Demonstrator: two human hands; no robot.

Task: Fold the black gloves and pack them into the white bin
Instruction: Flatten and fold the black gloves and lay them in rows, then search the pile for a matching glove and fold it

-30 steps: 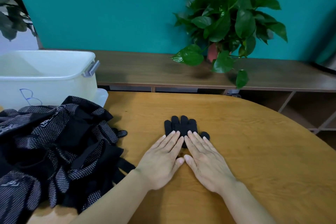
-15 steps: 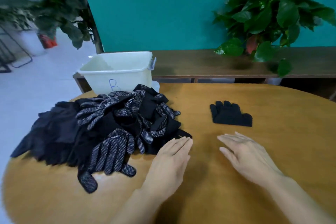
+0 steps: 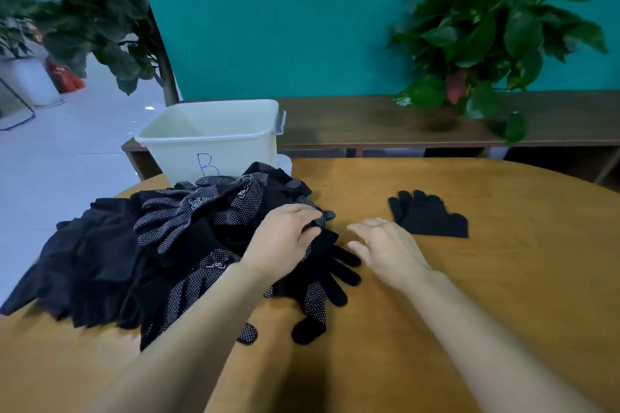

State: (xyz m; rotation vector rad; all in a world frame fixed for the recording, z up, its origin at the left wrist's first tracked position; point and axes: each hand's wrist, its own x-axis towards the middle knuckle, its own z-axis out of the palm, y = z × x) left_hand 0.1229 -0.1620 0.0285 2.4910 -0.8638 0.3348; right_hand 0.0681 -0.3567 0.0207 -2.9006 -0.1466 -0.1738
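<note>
On the near left of the rounded wooden worktop [image 3: 503, 278]: one loose heap of black knit gloves with white grip dots [image 3: 161, 245], many pieces, tangled and overlapping, its far edge touching the white plastic bin marked with a blue letter B [image 3: 214, 141]. Bin stands at the far left edge of the worktop; its inside is only partly in view, and no gloves show in it.

Right of the heap, apart from it: one flattened black glove pair [image 3: 427, 216], lying flat, fingers pointing far, not yet in the bin.

Left hand [image 3: 285, 238]: at the right edge of the heap, fingers curled round a fold of glove fabric. Right hand [image 3: 385, 248]: just right of the heap, fingers loosely extended, holding nothing; whether it rests on the worktop cannot be told.

Handling, as judged: gloves light, soft, limp, no stiffness; dotted palms likely to catch on neighbours, so one pulled piece may drag others. Best taken at the cuff or pinched across the palm, then lifted clear before flattening.

Far side: low brown wooden shelf [image 3: 369, 124] carrying a leafy green potted plant [image 3: 486, 33]; teal wall behind.
</note>
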